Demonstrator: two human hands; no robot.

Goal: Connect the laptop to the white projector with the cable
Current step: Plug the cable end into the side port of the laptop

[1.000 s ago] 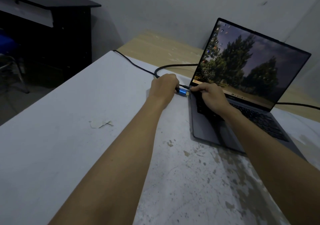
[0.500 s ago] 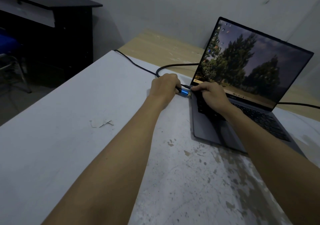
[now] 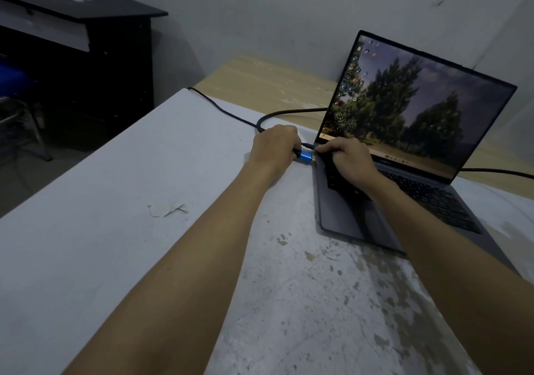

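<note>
Head view: the person is plugging the black cable's blue metal plug [image 3: 305, 155] into the left edge of the open grey laptop [image 3: 404, 189], which is sitting on the worn white table [image 3: 115, 230]. Left hand [image 3: 274, 149] is wrapping closed around the rear of the plug, fingers curled tight on it. Right hand [image 3: 346, 160] is resting on the laptop's keyboard corner, fingers [image 3: 326, 149] bent and pressing down just beside the plug tip, gripping nothing. The plug's gold tip is meeting the laptop's edge; whether it is seated I cannot tell. Judged next: a straight, level push toward the laptop while the right hand is bracing it. The white projector is not in view.
</note>
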